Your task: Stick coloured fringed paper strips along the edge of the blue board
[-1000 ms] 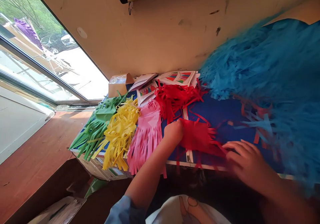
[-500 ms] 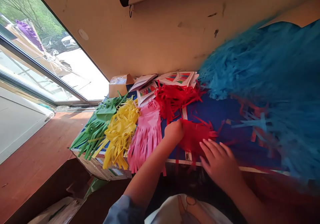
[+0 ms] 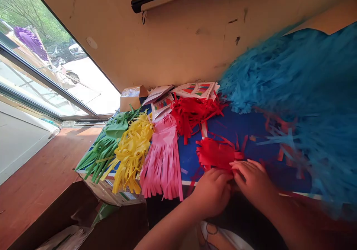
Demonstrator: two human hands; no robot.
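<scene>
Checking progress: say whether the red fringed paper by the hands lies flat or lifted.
Flat: the red fringed paper rests on the blue board, left hand and right hand at its edge.

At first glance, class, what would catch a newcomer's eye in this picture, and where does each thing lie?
A huge blue fringe heap fills the right side, spilling over the blue table top. Left of it lies a bright row: green fringe, yellow fringe, pink fringe, with a red pile behind. At the near edge, the left hand and right hand meet on a red fringed piece.
</scene>
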